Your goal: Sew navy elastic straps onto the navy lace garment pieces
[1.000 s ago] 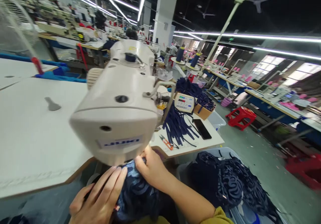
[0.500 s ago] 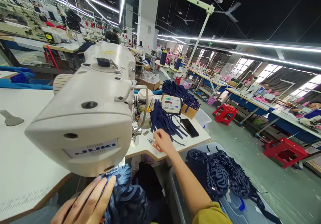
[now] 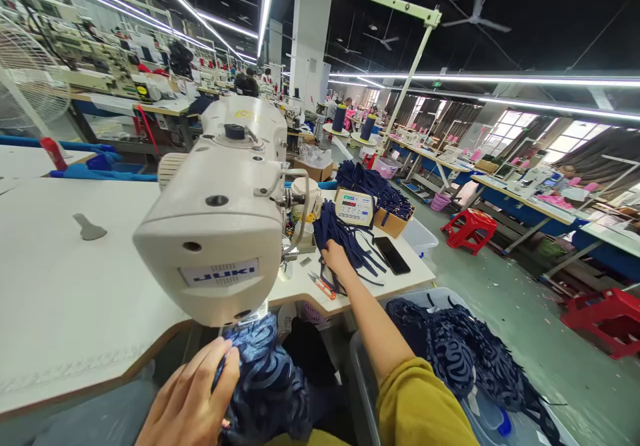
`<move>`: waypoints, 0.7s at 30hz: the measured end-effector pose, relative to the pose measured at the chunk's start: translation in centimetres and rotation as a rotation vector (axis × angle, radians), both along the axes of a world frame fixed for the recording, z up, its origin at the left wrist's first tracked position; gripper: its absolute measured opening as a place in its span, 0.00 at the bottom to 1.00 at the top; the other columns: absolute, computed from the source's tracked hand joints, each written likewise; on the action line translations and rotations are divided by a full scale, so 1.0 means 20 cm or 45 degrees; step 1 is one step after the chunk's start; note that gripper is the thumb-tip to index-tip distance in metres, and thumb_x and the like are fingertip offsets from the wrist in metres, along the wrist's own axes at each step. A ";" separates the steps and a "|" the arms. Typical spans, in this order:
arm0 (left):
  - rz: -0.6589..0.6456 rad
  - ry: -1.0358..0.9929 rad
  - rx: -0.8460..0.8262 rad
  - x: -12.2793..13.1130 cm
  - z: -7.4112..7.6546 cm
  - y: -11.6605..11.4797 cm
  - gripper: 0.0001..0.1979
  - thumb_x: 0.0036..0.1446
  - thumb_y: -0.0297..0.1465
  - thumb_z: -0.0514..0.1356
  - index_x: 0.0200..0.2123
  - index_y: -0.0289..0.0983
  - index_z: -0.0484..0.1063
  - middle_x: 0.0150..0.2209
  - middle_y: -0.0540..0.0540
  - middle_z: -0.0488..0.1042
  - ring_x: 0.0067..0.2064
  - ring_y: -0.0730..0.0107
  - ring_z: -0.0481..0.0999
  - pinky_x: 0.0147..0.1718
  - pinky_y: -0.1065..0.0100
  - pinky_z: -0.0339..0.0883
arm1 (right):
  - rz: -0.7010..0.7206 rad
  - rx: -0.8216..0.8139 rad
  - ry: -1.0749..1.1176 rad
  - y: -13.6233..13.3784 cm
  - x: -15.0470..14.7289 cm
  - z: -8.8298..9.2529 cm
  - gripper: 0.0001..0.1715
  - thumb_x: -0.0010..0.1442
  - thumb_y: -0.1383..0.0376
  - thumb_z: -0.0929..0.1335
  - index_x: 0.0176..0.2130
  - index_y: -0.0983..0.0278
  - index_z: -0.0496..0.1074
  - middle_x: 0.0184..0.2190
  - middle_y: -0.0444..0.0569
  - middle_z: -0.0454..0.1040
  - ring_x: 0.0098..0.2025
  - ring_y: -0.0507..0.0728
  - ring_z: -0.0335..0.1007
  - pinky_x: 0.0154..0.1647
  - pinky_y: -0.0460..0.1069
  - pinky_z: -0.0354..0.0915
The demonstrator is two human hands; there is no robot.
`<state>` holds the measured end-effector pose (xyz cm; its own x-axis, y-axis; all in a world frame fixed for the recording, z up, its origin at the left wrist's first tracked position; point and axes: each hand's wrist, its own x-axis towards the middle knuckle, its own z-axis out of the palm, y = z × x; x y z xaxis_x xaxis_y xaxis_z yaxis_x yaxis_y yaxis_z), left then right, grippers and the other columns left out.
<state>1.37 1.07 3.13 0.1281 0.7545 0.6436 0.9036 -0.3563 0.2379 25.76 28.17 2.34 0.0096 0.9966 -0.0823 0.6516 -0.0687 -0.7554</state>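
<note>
My left hand is closed on a navy patterned fabric piece, its fingers pressed along the edge below the sewing machine's head. The fabric hangs over the table's front edge. Farther off, my right hand reaches into a bundle of navy fabric straps, fingers pinched on a strap at its near side. Its fingertips are partly hidden. Just in front of that hand lie orange-handled thread snips.
A black phone and a control panel sit right of the straps. Behind them, a cardboard box holds more straps. A plastic bin of navy patterned pieces stands at the right. A flat metal tool lies on the white tabletop.
My right hand has moved from beside the snips, farther back into the straps, and pinches one. The snips lie uncovered. My left hand stays on the fabric; the view has shifted left.
</note>
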 end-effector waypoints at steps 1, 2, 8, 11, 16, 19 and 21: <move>-0.035 0.041 0.023 -0.01 0.01 -0.01 0.22 0.52 0.22 0.45 0.47 0.38 0.70 0.54 0.41 0.70 0.58 0.59 0.66 0.61 0.58 0.51 | 0.000 -0.011 0.051 -0.03 0.03 0.00 0.17 0.64 0.61 0.66 0.51 0.66 0.67 0.46 0.51 0.71 0.42 0.56 0.72 0.42 0.55 0.70; -0.078 0.103 0.051 -0.01 0.03 -0.02 0.22 0.52 0.21 0.45 0.46 0.37 0.69 0.55 0.42 0.69 0.58 0.61 0.66 0.61 0.60 0.51 | 0.002 -0.018 0.110 -0.06 0.05 0.01 0.16 0.65 0.62 0.66 0.51 0.66 0.66 0.44 0.50 0.72 0.39 0.55 0.72 0.40 0.53 0.70; -0.153 0.475 -0.017 -0.02 0.13 -0.05 0.25 0.62 0.27 0.42 0.62 0.41 0.57 0.62 0.48 0.62 0.60 0.66 0.63 0.57 0.66 0.57 | 0.037 -0.072 0.587 -0.32 0.18 -0.02 0.10 0.57 0.67 0.65 0.41 0.64 0.67 0.27 0.43 0.72 0.26 0.50 0.67 0.25 0.43 0.60; -0.124 0.468 0.029 -0.01 0.14 -0.04 0.38 0.61 0.53 0.35 0.63 0.33 0.54 0.59 0.41 0.65 0.58 0.60 0.65 0.52 0.65 0.61 | 0.052 -0.132 0.867 -0.47 0.15 -0.05 0.12 0.51 0.61 0.70 0.36 0.64 0.69 0.26 0.40 0.69 0.21 0.46 0.57 0.21 0.42 0.54; -0.008 0.460 0.151 0.02 0.15 0.02 0.26 0.63 0.44 0.50 0.53 0.30 0.67 0.44 0.40 0.75 0.45 0.62 0.73 0.47 0.63 0.62 | 0.125 -0.380 1.336 -0.71 -0.05 -0.06 0.18 0.46 0.58 0.74 0.34 0.64 0.67 0.33 0.45 0.70 0.23 0.45 0.56 0.21 0.41 0.54; -0.091 0.488 0.157 0.03 0.16 0.02 0.16 0.64 0.29 0.49 0.50 0.34 0.70 0.45 0.44 0.76 0.45 0.65 0.73 0.48 0.64 0.62 | 0.136 -0.486 1.554 -0.80 -0.18 -0.02 0.18 0.46 0.60 0.75 0.36 0.64 0.68 0.32 0.44 0.68 0.28 0.46 0.61 0.30 0.42 0.62; -0.172 0.469 0.103 0.02 0.16 0.01 0.18 0.64 0.26 0.45 0.51 0.36 0.70 0.48 0.45 0.75 0.49 0.66 0.72 0.50 0.65 0.61 | 0.132 -0.548 1.746 -0.83 -0.25 0.04 0.16 0.49 0.61 0.74 0.37 0.64 0.70 0.28 0.41 0.65 0.24 0.44 0.57 0.28 0.41 0.61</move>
<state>1.85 1.25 6.37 0.4557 0.6641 0.5927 0.8670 -0.4819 -0.1267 20.82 11.52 3.04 -0.3922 0.8836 -0.2559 -0.5419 -0.4467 -0.7119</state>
